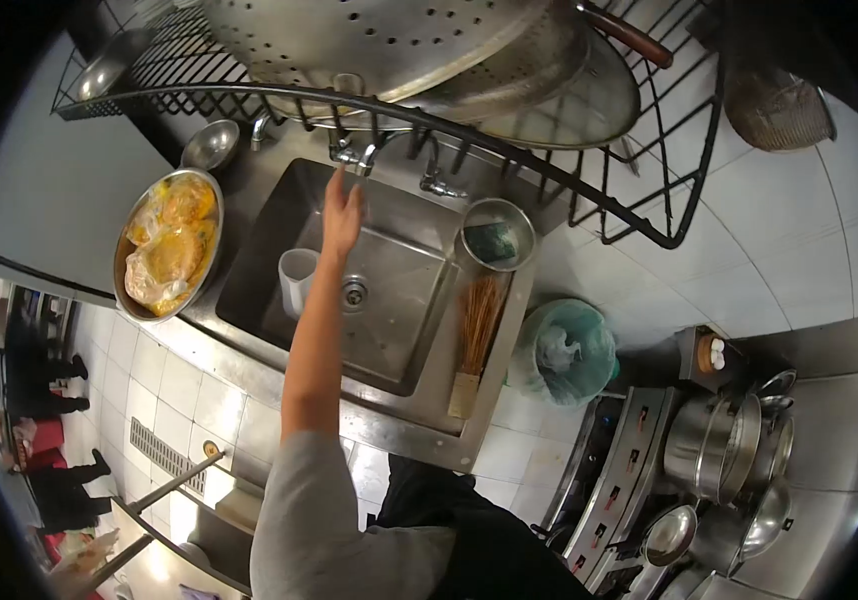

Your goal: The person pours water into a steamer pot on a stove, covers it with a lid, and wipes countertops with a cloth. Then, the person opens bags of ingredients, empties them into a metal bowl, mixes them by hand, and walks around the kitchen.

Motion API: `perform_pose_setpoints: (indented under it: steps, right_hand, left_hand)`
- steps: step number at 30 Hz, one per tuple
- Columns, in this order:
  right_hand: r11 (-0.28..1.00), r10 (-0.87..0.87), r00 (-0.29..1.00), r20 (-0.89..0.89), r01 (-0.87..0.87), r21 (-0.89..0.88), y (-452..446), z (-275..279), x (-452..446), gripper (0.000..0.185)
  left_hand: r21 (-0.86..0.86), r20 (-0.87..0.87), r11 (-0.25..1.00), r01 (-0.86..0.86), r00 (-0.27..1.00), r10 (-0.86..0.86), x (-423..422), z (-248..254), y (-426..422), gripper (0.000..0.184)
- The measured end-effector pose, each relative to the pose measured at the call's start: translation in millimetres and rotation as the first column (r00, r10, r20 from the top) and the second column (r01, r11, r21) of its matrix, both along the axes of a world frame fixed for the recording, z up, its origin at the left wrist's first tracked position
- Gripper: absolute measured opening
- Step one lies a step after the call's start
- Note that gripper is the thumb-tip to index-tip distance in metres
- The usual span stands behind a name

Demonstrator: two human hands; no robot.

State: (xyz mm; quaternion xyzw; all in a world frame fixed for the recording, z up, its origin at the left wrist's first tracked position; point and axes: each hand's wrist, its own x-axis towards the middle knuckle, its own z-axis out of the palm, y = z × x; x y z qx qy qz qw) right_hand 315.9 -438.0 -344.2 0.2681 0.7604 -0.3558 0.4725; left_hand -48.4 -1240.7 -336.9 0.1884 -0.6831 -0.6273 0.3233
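My left hand [344,215] reaches over the stainless steel sink [399,265] with its fingers stretched out, the foremost one close to the metal tap [354,155]. Whether it touches the tap, I cannot tell. No held object shows in this hand. Below the forearm, a white plastic jug [297,275] stands in the basin, partly covered by the arm. A metal pot [519,235] with a dark green scouring pad [490,242] inside sits at the sink's right corner. Beside it lies a bamboo-bristle brush [479,325]. My right hand is out of view.
A metal bowl [219,235] of yellow food in plastic bags stands left of the sink. Overhead hangs a black wire rack [509,145] with a large colander [389,40]. A lined bin [561,350] and a stove [619,480] are at right; people stand far left.
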Motion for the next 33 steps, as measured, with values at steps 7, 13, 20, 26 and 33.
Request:
perform_pose_setpoints:
  steps: [7,13,20,26,33]
  right_hand:
    - [0.999,0.049,0.999,0.006,-0.049,0.012,-4.0,-4.3,-10.2,0.027]
    - [0.999,0.037,0.999,0.008,-0.038,0.014,-9.6,-4.7,-11.4,0.026]
    - [0.997,0.071,0.998,0.001,-0.071,0.018,-8.9,-9.2,-4.6,0.025]
    - [0.994,0.109,0.993,-0.038,-0.108,0.025,-4.7,-15.9,9.0,0.024]
    - [0.943,0.331,0.935,-0.125,-0.322,0.088,33.1,-59.3,60.4,0.023]
  left_hand:
    - [0.087,0.231,0.977,-0.195,0.958,0.171,-19.5,49.2,-30.5,0.045]
    - [-0.080,0.553,0.958,-0.277,0.787,0.274,130.6,-89.9,14.5,0.038]
    - [-0.399,0.784,0.859,-0.322,0.366,0.502,168.2,-87.3,14.6,0.055]
    - [-0.371,0.795,0.878,-0.302,0.386,0.469,154.6,-108.1,-13.1,0.051]
    - [-0.406,0.743,0.793,-0.455,0.340,0.576,149.5,-93.1,-2.0,0.047]
